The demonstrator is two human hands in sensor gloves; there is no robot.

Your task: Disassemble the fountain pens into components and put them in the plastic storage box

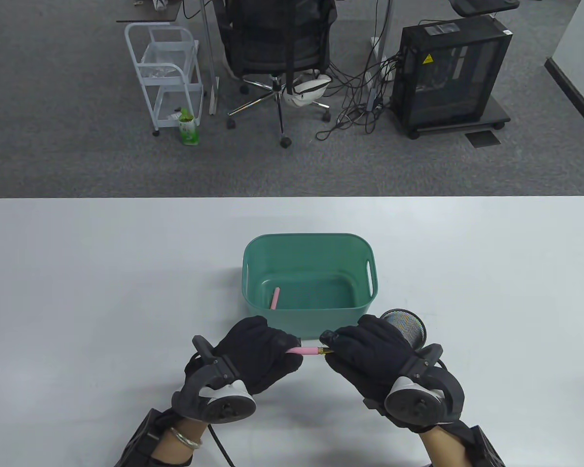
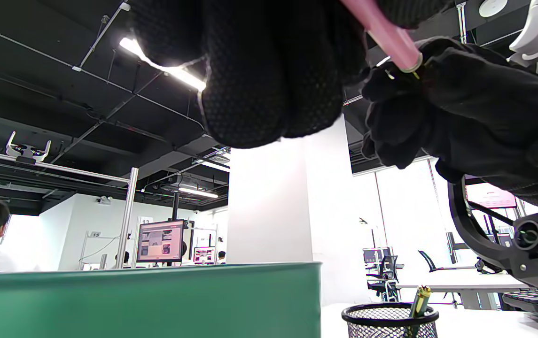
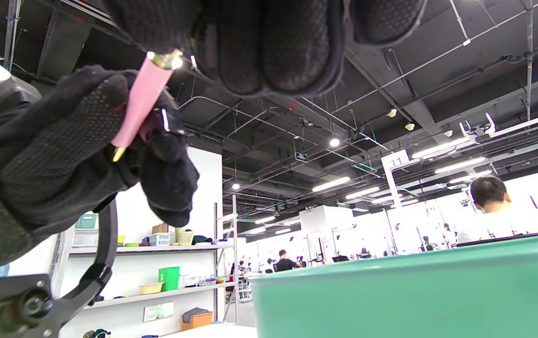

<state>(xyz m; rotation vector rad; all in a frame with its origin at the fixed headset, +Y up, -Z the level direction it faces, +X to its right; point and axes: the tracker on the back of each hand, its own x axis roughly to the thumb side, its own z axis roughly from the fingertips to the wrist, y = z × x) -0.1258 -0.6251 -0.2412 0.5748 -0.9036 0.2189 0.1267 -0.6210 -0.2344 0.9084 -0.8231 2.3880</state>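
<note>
Both gloved hands hold one pink fountain pen [image 1: 305, 350] level, just in front of the green plastic box [image 1: 258, 262]. My left hand [image 1: 265, 351] grips the pink barrel [image 2: 384, 35] [image 3: 139, 101]. My right hand [image 1: 357, 348] pinches the gold end [image 1: 325, 352] of the pen, seen as a gold ring [image 3: 165, 58] at my fingers. A pink pen part [image 1: 274, 298] lies inside the box at its left. Whatever the right fingers cover is hidden.
A black mesh pen cup [image 1: 406, 327] [image 2: 390, 319] stands right of the box, behind my right hand, with a pen in it. The white table [image 1: 102, 292] spreads on both sides. Beyond its far edge are an office chair [image 1: 277, 58], a white cart [image 1: 168, 73] and a computer tower [image 1: 450, 73].
</note>
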